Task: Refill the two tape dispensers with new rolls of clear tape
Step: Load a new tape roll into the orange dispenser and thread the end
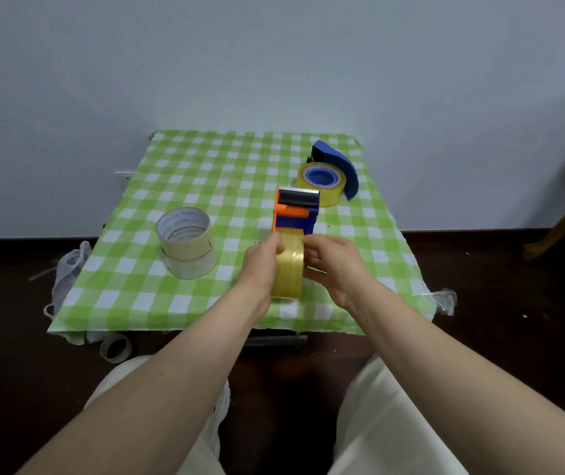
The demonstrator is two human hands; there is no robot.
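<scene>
An orange and blue tape dispenser (295, 210) is held above the middle of the green checked table (205, 173), its toothed blade pointing away from me. A yellowish clear tape roll (288, 269) sits in its near end. My left hand (262, 258) grips the roll's left side and my right hand (332, 262) grips its right side. A second, blue dispenser (337, 166) lies at the back right with a tape roll (322, 181) on its hub. Two spare rolls (187, 241) are stacked at the left.
An empty tape core (115, 347) and a white mesh bag (68, 269) lie on the dark floor at the left. Crumpled clear plastic (445, 299) hangs at the table's right edge. A wooden leg (562, 221) slants at the far right.
</scene>
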